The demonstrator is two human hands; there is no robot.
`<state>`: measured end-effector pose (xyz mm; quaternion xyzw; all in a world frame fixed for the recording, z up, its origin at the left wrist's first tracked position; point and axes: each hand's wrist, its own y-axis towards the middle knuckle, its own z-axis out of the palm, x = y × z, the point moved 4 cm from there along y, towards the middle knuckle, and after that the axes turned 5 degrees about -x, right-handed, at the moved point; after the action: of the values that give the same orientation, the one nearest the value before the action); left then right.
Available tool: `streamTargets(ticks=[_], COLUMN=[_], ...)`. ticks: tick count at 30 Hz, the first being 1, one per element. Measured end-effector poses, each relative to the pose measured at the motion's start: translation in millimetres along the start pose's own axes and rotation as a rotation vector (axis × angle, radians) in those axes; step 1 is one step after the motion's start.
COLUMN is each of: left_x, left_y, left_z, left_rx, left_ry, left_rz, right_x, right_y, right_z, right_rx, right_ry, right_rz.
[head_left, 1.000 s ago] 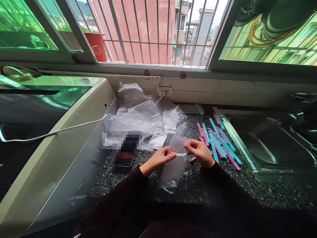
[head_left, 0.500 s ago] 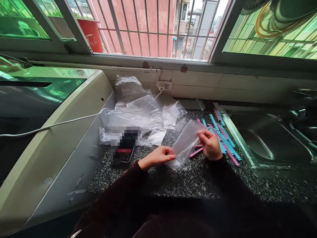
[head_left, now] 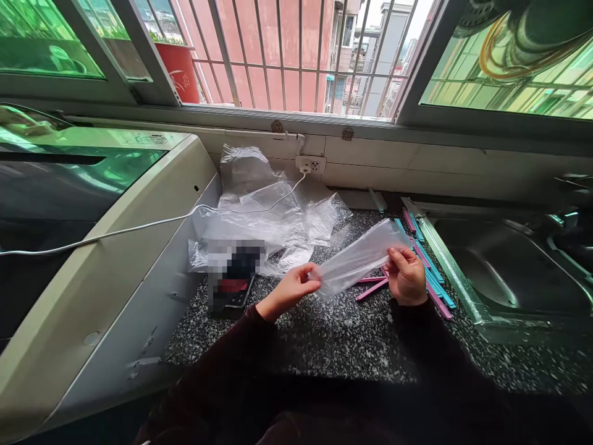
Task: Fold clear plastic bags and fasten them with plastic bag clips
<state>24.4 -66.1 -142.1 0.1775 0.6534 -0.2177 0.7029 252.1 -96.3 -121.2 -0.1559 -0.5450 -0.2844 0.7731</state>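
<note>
A person in dark sleeves [head_left: 227, 361] stretches a long, translucent plastic bag [head_left: 354, 258] above a black-and-white speckled stone desk [head_left: 338, 340]. The left hand [head_left: 288, 293] pinches the bag's lower left end between thumb and fingers; the right hand [head_left: 408, 278] has its fingers pressed on the right end, so that the bag slants upward to the right.

Left of the left hand, a dark rectangular device [head_left: 244, 295] lies on the desk, mostly masked by pixelation, with a band of red and its lettering unreadable. Slim pink and turquoise strips [head_left: 435, 275] lie loosely heaped beside and behind the right hand, with a few pink ones under the line of the bag. Next to them, a rectangular stainless-steel sink [head_left: 479, 272] is set into the desk at right.

Farther back, crumpled clear plastic bags [head_left: 264, 216] form a spread-out pile. A cream-and-grey appliance [head_left: 143, 278] fills the left, its top bearing a printed label [head_left: 155, 139] too small to read. A thin white cable [head_left: 143, 230] runs across it and over the pile to a white wall socket [head_left: 315, 165].

Beyond grey window frames and metal bars [head_left: 282, 77] stand a red flowerpot [head_left: 180, 73], its white marking not legible, and a pink building wall [head_left: 301, 37].
</note>
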Motion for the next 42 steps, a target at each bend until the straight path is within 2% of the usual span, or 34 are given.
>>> streamTargets(ticks=[3, 6, 7, 8, 10, 12, 14, 15, 17, 19, 21, 23, 25, 28, 32, 33, 38, 42], left_x=[-2, -6, -8, -9, -9, -6, -3, -2, -1, -2, -4, -5, -3, 2, 2, 2, 4, 9], left_y=[4, 5, 4, 4, 6, 7, 6, 4, 2, 2, 3, 5, 7, 8, 8, 7, 2, 4], left_z=[-12.6, -27.0, -30.8, -33.3, -32.5, -24.0, -14.5, -11.5, -9.4, -10.7, -13.7, -17.6, -18.3, -15.7, -17.8, -17.0, -1.9, 0.9], left_rx=[-0.254, -0.5, -0.56, -0.589, -0.523, -0.304, -0.081, -0.007, 0.066, 0.072, 0.015, -0.092, -0.142, -0.095, -0.118, -0.108, 0.104, 0.033], left_ry=[-0.207, -0.324, -0.328, -0.319, -0.279, -0.232, -0.2, -0.188, -0.176, -0.173, -0.183, -0.237, -0.3, -0.226, -0.059, -0.046, 0.005, -0.021], left_rz=[0.075, 0.156, 0.174, 0.175, 0.113, -0.005, -0.103, -0.132, -0.156, -0.154, -0.119, -0.078, -0.095, -0.148, -0.07, -0.066, -0.136, -0.097], right_x=[3, 9, 13, 19, 32, 35, 24, 17, 1, -13, -22, -25, -24, -22, -25, -25, -29, -33], right_y=[2, 3, 4, 5, 6, 0, -14, -22, -37, -48, -55, -57, -56, -57, -66, -67, -63, -60], right_z=[-3, -4, -6, -9, -11, -4, 12, 21, 34, 42, 44, 44, 43, 42, 44, 44, 45, 44], right_rx=[0.068, 0.361, 0.431, 0.435, 0.378, 0.414, 0.597, 0.686, 0.824, 0.929, 0.986, 0.954, 0.849, 0.743, 0.909, 0.917, 0.797, 0.687], right_ry=[-0.08, -0.383, -0.46, -0.489, -0.493, -0.543, -0.655, -0.702, -0.786, -0.818, -0.782, -0.723, -0.681, -0.654, -0.661, -0.647, -0.468, -0.421], right_rz=[-0.009, 0.078, 0.091, 0.061, -0.051, -0.117, -0.095, -0.085, -0.043, 0.049, 0.145, 0.181, 0.146, 0.104, 0.224, 0.244, 0.296, 0.264])
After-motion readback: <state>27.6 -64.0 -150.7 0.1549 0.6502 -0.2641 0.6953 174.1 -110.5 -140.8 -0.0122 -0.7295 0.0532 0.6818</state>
